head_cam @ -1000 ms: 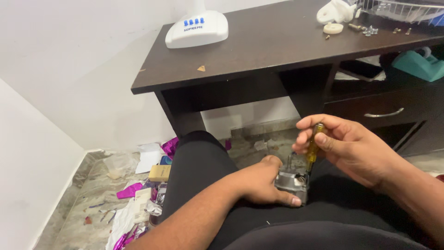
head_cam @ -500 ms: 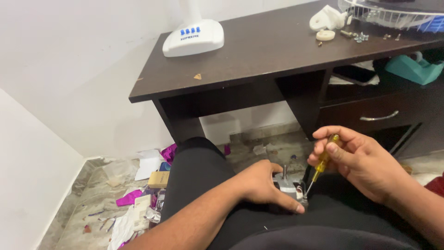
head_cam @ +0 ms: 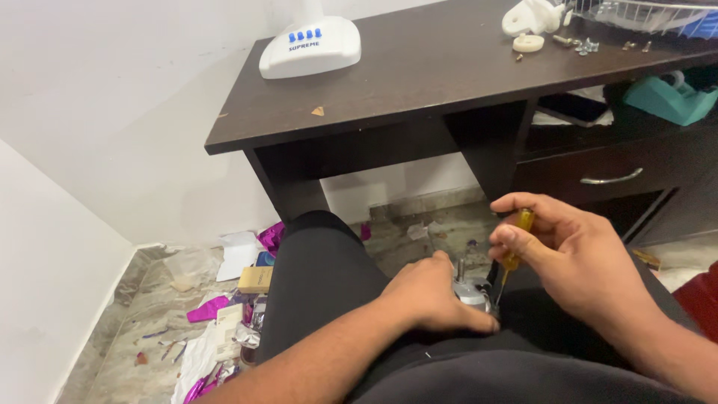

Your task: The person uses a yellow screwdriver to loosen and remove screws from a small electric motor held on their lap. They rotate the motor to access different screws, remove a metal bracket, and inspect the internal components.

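Note:
My left hand point(head_cam: 434, 295) rests on my lap and grips a small silver metal part point(head_cam: 473, 290), mostly hidden under its fingers. My right hand point(head_cam: 572, 254) holds a screwdriver with a yellow handle point(head_cam: 517, 238) upright, tip down at the metal part's right side. Both hands sit over my black trousers point(head_cam: 314, 277), just in front of a dark brown desk point(head_cam: 419, 82).
On the desk stand a white plastic base with blue buttons point(head_cam: 310, 46), a white plastic piece point(head_cam: 531, 16), loose screws point(head_cam: 583, 45) and a wire guard point(head_cam: 643, 13). A drawer point(head_cam: 613, 176) sits lower right, a teal object point(head_cam: 666, 97) above it. Paper and foil scraps point(head_cam: 217, 314) litter the floor.
My right hand has lowered the screwdriver from near vertical above the part to its right side. My left hand has stayed on the metal part. The view has shifted slightly.

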